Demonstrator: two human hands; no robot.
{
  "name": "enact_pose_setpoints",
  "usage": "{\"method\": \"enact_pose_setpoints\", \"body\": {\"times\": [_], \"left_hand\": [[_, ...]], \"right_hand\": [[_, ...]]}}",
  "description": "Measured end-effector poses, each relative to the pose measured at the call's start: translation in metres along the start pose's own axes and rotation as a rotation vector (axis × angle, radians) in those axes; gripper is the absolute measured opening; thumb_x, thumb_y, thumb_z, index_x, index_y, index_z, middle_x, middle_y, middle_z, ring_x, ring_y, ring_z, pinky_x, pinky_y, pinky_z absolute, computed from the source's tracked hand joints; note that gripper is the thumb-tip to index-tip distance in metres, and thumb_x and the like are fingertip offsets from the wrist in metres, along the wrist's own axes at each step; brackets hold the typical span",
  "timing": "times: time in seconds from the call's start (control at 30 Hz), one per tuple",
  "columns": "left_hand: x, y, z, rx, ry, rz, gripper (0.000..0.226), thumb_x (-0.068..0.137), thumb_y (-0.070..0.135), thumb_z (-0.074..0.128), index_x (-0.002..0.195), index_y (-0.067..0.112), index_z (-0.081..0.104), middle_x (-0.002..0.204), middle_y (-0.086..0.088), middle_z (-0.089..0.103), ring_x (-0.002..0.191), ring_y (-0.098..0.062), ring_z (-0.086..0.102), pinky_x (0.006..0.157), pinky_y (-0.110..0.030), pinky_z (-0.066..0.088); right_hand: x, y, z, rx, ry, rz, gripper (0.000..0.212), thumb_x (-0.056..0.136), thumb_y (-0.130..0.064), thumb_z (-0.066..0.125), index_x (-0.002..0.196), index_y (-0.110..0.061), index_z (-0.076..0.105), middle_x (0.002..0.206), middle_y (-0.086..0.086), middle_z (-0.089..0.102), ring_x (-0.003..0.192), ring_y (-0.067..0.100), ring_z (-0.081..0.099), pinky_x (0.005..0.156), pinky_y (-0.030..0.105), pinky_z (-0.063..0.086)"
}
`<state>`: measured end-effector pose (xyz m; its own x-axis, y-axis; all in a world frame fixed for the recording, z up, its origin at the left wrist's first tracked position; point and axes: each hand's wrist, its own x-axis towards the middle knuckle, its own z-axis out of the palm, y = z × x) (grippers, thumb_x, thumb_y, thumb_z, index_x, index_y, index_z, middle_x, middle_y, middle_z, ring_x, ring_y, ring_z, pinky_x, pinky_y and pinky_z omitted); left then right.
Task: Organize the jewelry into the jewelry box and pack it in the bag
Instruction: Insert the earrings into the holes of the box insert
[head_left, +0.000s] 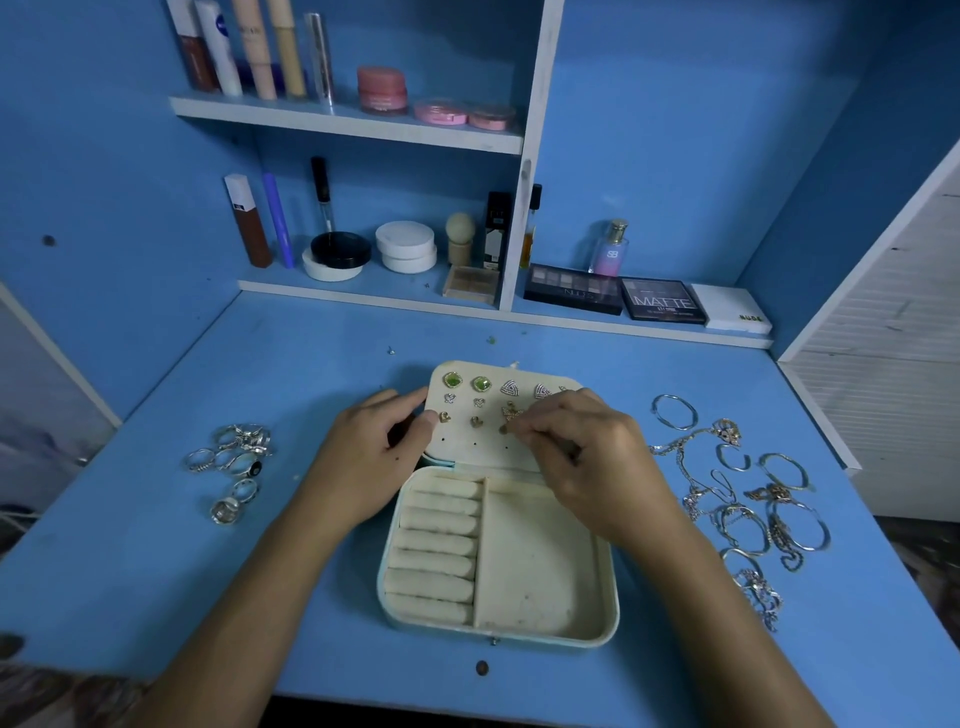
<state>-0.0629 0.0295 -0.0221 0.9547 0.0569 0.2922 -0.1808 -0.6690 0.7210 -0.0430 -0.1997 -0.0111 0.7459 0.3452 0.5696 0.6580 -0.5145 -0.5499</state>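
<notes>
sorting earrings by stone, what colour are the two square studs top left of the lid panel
Green stones in pale metal frames, clearest in the head view.

A cream jewelry box (540, 561) with green-stoned earrings (466, 382) sits on a blue desk (156, 571).

Both forearms are bare to the frame's lower edge, with no sleeve in view. The left hand (363, 457) and right hand (587, 457) wear no rings, bracelets, watch or gloves; fingernails short, unpainted.
</notes>
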Motion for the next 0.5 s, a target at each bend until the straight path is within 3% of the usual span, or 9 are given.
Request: {"method": "enact_pose_setpoints", "body": {"times": [0.1,0.2,0.27,0.37,0.5], "left_hand": [[-0.0003,-0.0005,-0.0001,0.002,0.007,0.005,0.021,0.098,0.026,0.057,0.113,0.029,0.071,0.072,0.003,0.052,0.077,-0.013,0.054,0.067,-0.022,0.042],[-0.0001,-0.0002,-0.0001,-0.004,0.009,0.000,0.023,0.098,0.027,0.057,0.116,0.029,0.070,0.073,0.003,0.052,0.077,-0.013,0.054,0.067,-0.020,0.042],[0.0001,0.0002,0.0003,-0.008,0.000,-0.008,0.024,0.098,0.028,0.056,0.117,0.030,0.070,0.074,0.002,0.053,0.077,-0.014,0.054,0.071,-0.026,0.045],[0.0000,-0.0002,0.0000,-0.020,-0.002,-0.003,0.022,0.099,0.028,0.056,0.116,0.033,0.069,0.076,0.000,0.055,0.078,-0.014,0.055,0.074,-0.033,0.048],[-0.0005,-0.0010,0.0000,-0.024,-0.003,-0.003,0.020,0.099,0.027,0.056,0.112,0.033,0.069,0.076,0.001,0.054,0.078,-0.014,0.055,0.073,-0.033,0.048]], "right_hand": [[0.0014,-0.0013,-0.0006,-0.009,-0.013,0.005,0.014,0.086,-0.010,0.069,0.093,-0.015,0.079,0.091,-0.017,0.067,0.090,0.012,0.063,0.077,0.013,0.047],[0.0010,-0.0042,-0.0017,-0.007,-0.027,0.020,0.015,0.083,-0.007,0.074,0.093,-0.016,0.078,0.084,-0.032,0.056,0.077,-0.001,0.056,0.072,0.008,0.043],[0.0006,-0.0052,-0.0024,0.008,-0.033,0.076,0.017,0.081,-0.005,0.077,0.093,-0.018,0.078,0.083,-0.026,0.056,0.070,0.000,0.054,0.070,0.004,0.040],[0.0005,-0.0071,-0.0033,0.039,-0.050,0.162,0.021,0.080,-0.007,0.080,0.090,-0.025,0.074,0.088,-0.002,0.063,0.072,0.010,0.057,0.070,0.004,0.039],[0.0004,-0.0098,-0.0037,0.052,-0.046,0.172,0.023,0.080,-0.006,0.080,0.087,-0.026,0.070,0.089,0.002,0.066,0.074,0.003,0.057,0.071,0.003,0.038]]}}
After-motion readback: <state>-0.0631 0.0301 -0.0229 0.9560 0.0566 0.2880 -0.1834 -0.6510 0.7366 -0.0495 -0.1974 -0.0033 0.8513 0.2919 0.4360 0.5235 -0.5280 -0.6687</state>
